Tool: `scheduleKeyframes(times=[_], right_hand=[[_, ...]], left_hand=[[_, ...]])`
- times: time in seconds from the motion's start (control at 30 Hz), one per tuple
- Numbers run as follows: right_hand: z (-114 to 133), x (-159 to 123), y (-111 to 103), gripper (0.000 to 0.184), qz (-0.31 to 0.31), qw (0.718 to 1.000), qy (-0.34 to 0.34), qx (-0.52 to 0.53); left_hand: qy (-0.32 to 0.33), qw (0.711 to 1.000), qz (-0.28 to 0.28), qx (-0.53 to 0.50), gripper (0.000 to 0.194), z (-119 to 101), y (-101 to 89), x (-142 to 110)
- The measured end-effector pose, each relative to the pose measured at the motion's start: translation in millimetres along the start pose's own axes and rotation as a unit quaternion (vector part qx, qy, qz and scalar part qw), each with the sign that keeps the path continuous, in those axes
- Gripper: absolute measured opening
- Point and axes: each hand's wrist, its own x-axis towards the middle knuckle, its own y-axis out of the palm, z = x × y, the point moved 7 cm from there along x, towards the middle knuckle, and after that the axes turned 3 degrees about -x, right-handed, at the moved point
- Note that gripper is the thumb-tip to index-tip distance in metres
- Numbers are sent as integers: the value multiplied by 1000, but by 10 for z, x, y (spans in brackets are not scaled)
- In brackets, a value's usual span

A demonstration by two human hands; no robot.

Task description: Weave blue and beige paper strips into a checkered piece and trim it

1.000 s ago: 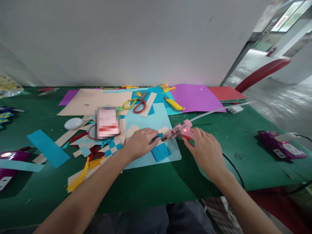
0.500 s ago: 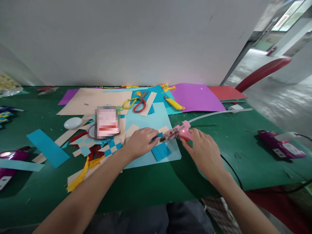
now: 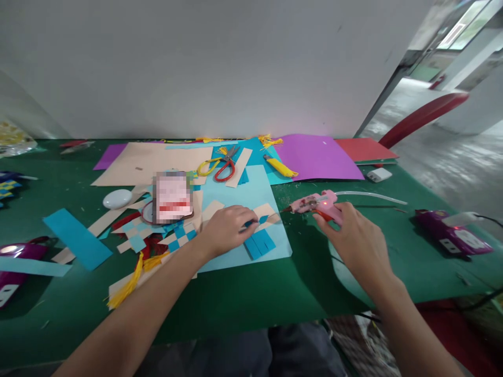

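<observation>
My left hand (image 3: 231,224) is closed, its fingertips pinching a small blue paper piece (image 3: 249,224) over a pale blue sheet (image 3: 281,246). A pink hot glue gun (image 3: 310,203) is gripped by my right hand (image 3: 359,238), its nozzle pointing left and standing apart from the paper piece. A thin thread seems to stretch from the nozzle towards my left fingertips. Just below those fingertips lies a blue paper with slits (image 3: 260,244). A beige paper strip (image 3: 265,210) lies behind them. My fingers hide part of the small piece.
Scissors (image 3: 225,170) and a yellow cutter knife (image 3: 282,166) lie at the back. Woven paper pieces (image 3: 181,235), a pixelated boxy item (image 3: 173,198) and a yellow tassel (image 3: 128,288) are on the left. A purple power strip (image 3: 451,234) and a white adapter (image 3: 379,175) are on the right.
My right hand has drawn the glue gun to the right, away from the paper piece. The left hand stays nearly in place, still pinching the piece.
</observation>
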Motion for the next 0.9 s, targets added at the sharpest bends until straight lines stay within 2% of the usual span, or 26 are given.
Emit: scheduleKeyframes(times=[0.13,0.27,0.53,0.67,0.9], right_hand=[[-202,48,41,40,14,999,50,-14],[-297,85,148,40,34,997,69,-20],[-337,91,383,42,76,994,80,-25],[-341,96,394,43,95,991,91,-27],[-345,95,415,43,86,993,85,-17]], left_hand=[[5,1000,12,-13,20,5,-1,-10],[-7,1000,10,-16,24,35,29,-7],[-35,999,-35,12,24,15,76,42],[-34,999,-22,15,22,0,84,48],[-30,999,3,26,19,-41,68,55]])
